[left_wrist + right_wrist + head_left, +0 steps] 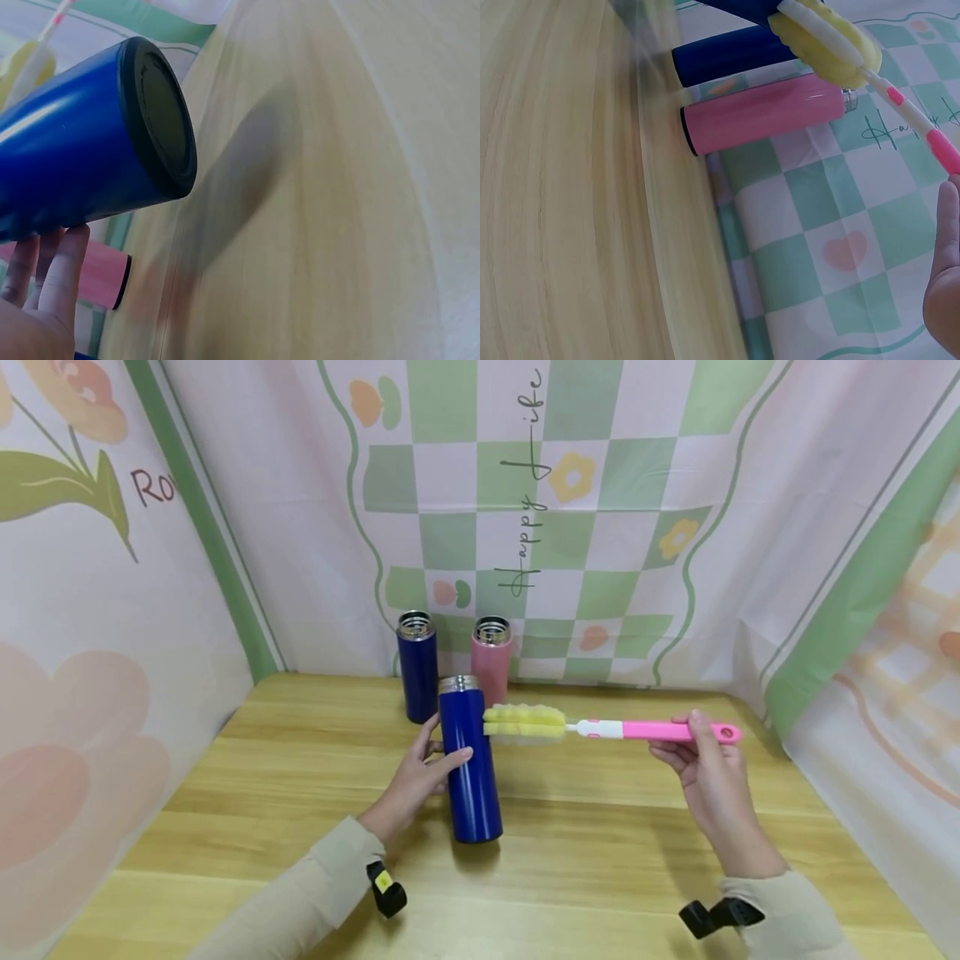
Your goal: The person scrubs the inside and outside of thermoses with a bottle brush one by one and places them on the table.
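Note:
My left hand [416,772] grips a blue bottle [471,777] around its middle, thumb across the front. The bottle is lidless with a bare metal neck and tilts slightly, its base raised over the table, as the left wrist view shows. In my right hand [708,768] is a bottle brush [660,731], pinched by its pink handle and held level. Its yellow sponge head [525,722] points left and overlaps the bottle's right side in the head view. The right wrist view shows the sponge [829,45] beside the bottle and part of the right hand [945,277].
Behind the held bottle, a dark blue bottle [417,672] and a pink bottle [491,660] stand lidless at the back of the wooden table [300,760]. A patterned curtain [600,552] hangs behind the table and along both sides.

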### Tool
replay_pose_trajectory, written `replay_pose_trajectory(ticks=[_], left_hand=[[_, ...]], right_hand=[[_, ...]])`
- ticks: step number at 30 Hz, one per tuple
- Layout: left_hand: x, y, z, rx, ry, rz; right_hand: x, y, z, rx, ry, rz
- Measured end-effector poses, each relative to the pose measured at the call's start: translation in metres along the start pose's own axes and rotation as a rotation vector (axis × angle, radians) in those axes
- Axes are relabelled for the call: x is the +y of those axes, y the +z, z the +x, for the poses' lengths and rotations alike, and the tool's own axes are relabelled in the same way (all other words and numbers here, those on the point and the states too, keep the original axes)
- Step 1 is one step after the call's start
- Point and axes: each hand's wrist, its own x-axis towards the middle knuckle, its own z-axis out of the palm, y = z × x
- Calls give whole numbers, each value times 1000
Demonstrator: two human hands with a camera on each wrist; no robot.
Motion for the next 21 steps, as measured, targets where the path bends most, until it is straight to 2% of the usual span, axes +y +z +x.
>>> replay_pose_trajectory(ticks=[3, 11, 21], left_hand=[[1, 0, -1, 9, 8, -8], [-2, -2, -1, 12, 67, -136], [-2, -5, -3, 34, 57, -162]], right_hand=[[-2, -1, -1, -20, 9, -26], [-3, -9, -4, -62, 37, -57], [-3, -17, -6, -138, 94, -65]])
